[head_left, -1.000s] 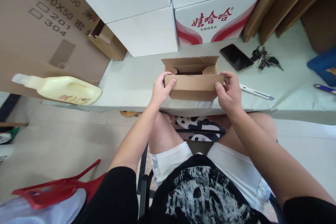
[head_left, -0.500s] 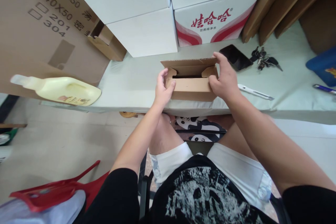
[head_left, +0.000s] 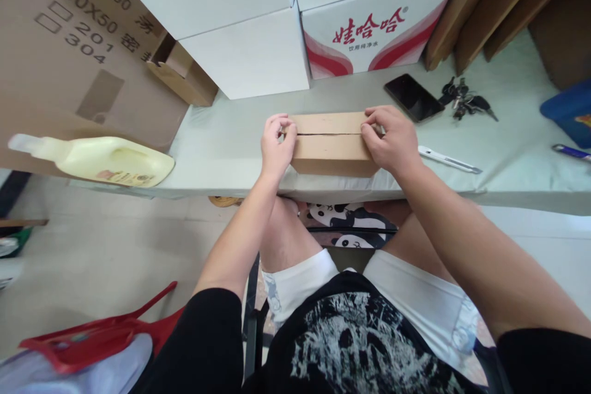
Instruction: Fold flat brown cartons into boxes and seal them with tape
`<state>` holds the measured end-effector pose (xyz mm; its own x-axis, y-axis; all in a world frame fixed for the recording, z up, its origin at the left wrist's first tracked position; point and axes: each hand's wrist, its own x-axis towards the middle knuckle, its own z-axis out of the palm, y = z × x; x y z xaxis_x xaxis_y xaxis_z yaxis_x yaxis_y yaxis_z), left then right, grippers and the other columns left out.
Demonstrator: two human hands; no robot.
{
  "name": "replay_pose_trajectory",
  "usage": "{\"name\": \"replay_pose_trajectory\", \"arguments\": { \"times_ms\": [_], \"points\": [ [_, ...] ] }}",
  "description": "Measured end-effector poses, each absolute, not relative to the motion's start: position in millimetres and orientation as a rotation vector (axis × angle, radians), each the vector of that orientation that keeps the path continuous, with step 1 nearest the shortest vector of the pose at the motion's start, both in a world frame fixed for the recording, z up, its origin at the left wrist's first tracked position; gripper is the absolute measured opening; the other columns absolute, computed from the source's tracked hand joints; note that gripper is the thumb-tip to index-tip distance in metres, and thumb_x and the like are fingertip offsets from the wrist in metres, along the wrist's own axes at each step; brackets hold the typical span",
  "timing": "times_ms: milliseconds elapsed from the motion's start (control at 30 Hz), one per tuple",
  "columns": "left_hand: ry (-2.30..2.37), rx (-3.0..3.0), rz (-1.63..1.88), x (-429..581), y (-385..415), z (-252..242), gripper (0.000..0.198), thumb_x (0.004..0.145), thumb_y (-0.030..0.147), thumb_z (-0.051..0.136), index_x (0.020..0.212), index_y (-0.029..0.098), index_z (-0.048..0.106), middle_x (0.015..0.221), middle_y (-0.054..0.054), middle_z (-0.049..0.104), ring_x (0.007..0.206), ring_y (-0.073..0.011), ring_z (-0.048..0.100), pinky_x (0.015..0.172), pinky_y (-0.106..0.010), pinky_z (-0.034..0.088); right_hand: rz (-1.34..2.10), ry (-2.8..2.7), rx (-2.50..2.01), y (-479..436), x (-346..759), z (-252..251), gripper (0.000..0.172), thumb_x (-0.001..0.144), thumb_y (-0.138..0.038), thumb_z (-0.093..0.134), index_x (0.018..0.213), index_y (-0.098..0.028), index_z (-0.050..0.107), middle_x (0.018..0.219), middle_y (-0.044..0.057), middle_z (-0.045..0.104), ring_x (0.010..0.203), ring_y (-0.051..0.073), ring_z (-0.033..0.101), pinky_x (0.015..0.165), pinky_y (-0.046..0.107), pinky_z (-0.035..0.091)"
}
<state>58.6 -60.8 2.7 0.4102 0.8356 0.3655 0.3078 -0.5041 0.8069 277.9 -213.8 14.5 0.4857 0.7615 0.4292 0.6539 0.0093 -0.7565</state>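
Cardboard box (head_left: 336, 167) had its top flaps (head_left: 331, 147) folded over, only a thin gap unclosed between; left hand (head_left: 277, 146) and right hand (head_left: 393, 139) gripped its opposite ends.

A pale green covered table (head_left: 221, 160) spans nine to three o'clock; white cartons (head_left: 249, 61) stand stacked on it at twelve. Pale tiled floor (head_left: 124, 234) shows between eight and nine, a red chair (head_left: 78, 351) at eight. Light is diffuse.

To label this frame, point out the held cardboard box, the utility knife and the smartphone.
Held cardboard box (head_left: 333, 146), head view: near half of top.
Utility knife (head_left: 448, 159), head view: white handle.
Smartphone (head_left: 414, 98), head view: dark screen.
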Motion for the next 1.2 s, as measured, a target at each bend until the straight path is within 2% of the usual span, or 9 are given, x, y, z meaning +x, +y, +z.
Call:
{"name": "replay_pose_trajectory", "arguments": {
  "times_ms": [100,200,300,433,533,833,933,1100,1200],
  "points": [
    [1.063,1.955,1.019,66.0,-49.5,-0.4,0.004,0.090,0.027,0.069,0.091,0.024,0.067,0.118,-0.009,0.063,0.121,-0.0251,0.061,0.115,-0.046,0.049,0.135,-1.229,-1.711,-212.3,280.4,11.4,0.008,0.079,-0.019,0.060,0.078,-0.027,0.060,0.115,0.009,0.074,0.112,0.032,0.069,0.104,0.054,0.050],
    [1.127,1.884,1.001,70.1,-45.6,-9.4,0.011,0.084,0.018,0.074,0.092,0.023,0.068,0.127,-0.010,0.059,0.133,-0.0263,0.056,0.123,-0.049,0.042,0.134,-1.229,-1.708,-210.2,282.4,7.9,0.009,0.078,-0.017,0.060,0.078,-0.027,0.060,0.115,0.009,0.074,0.111,0.032,0.069,0.102,0.053,0.051],
    [1.078,1.861,0.978,65.6,-47.3,-15.0,0.014,0.088,0.034,0.077,0.093,0.023,0.069,0.140,-0.012,0.057,0.144,-0.0301,0.050,0.126,-0.055,0.037,0.127,-1.228,-1.701,-208.6,283.0,5.8,0.009,0.077,-0.018,0.061,0.077,-0.027,0.059,0.115,0.009,0.073,0.110,0.030,0.069,0.098,0.050,0.053],
    [0.949,1.939,0.893,54.6,-52.1,-14.8,0.047,0.089,0.068,0.068,0.101,0.023,0.072,0.158,-0.015,0.049,0.152,-0.0341,0.043,0.127,-0.058,0.034,0.128,-1.211,-1.701,-207.3,283.0,4.9,0.009,0.075,-0.018,0.060,0.076,-0.027,0.059,0.115,0.009,0.074,0.108,0.030,0.069,0.096,0.050,0.054],
    [0.894,1.976,0.849,50.9,-55.4,-16.0,0.062,0.087,0.081,0.057,0.108,0.025,0.073,0.165,-0.015,0.042,0.155,-0.0340,0.041,0.127,-0.057,0.035,0.132,-1.212,-1.690,-206.3,284.0,3.9,0.009,0.076,-0.018,0.060,0.076,-0.027,0.059,0.114,0.009,0.074,0.108,0.029,0.069,0.095,0.050,0.054],
    [0.749,2.204,0.798,35.5,-64.5,-17.7,0.083,0.079,0.089,0.059,0.130,0.024,0.068,0.167,-0.021,0.036,0.158,-0.0376,0.037,0.128,-0.058,0.033,0.167,-1.190,-1.678,-203.1,286.6,2.6,0.010,0.075,-0.017,0.061,0.074,-0.027,0.059,0.115,0.009,0.074,0.111,0.029,0.069,0.100,0.051,0.054],
    [0.630,2.344,0.630,20.6,-57.6,-9.6,0.090,0.072,0.085,0.071,0.140,0.026,0.063,0.166,-0.021,0.036,0.159,-0.0396,0.034,0.128,-0.059,0.033,0.174,-1.195,-1.686,-203.1,286.1,4.6,0.011,0.075,-0.016,0.062,0.073,-0.026,0.057,0.116,0.009,0.074,0.112,0.029,0.069,0.102,0.050,0.053],
    [0.630,2.439,0.490,11.4,-30.2,-1.0,0.102,0.051,0.084,0.085,0.133,0.027,0.067,0.171,-0.019,0.020,0.159,-0.0528,0.024,0.121,-0.069,0.038,0.186,-1.194,-1.673,-202.7,287.5,4.4,0.011,0.076,-0.016,0.061,0.074,-0.026,0.059,0.116,0.009,0.074,0.112,0.029,0.069,0.104,0.050,0.053],
    [0.569,2.442,0.443,17.2,-18.3,-0.5,0.104,0.049,0.082,0.088,0.133,0.027,0.064,0.157,-0.021,0.040,0.149,-0.0488,0.041,0.118,-0.066,0.043,0.178,-1.196,-1.663,-202.2,287.7,2.9,0.010,0.076,-0.016,0.061,0.075,-0.026,0.060,0.116,0.008,0.074,0.112,0.028,0.069,0.103,0.051,0.053]
  ]
}}
